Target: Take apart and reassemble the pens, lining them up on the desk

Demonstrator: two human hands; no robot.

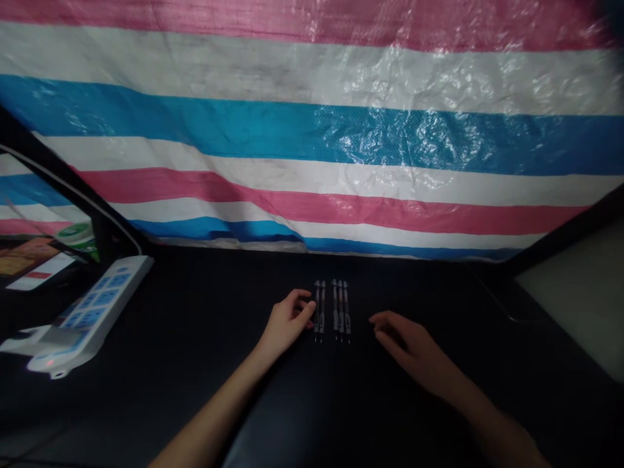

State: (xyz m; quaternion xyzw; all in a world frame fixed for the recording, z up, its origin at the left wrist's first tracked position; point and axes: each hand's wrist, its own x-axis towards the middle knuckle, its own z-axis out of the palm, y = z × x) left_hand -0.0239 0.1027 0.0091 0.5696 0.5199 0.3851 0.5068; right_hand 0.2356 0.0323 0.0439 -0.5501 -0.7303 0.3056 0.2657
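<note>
Though both half-open and empty, left grip just beside five pens, right grip opposite, apart

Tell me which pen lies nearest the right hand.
The rightmost pen of the five; the other four pens all lie to its left, farther from the right hand.

white power strip on black tabletop, striped plastic sheet behind, green-and-white container far left
</note>
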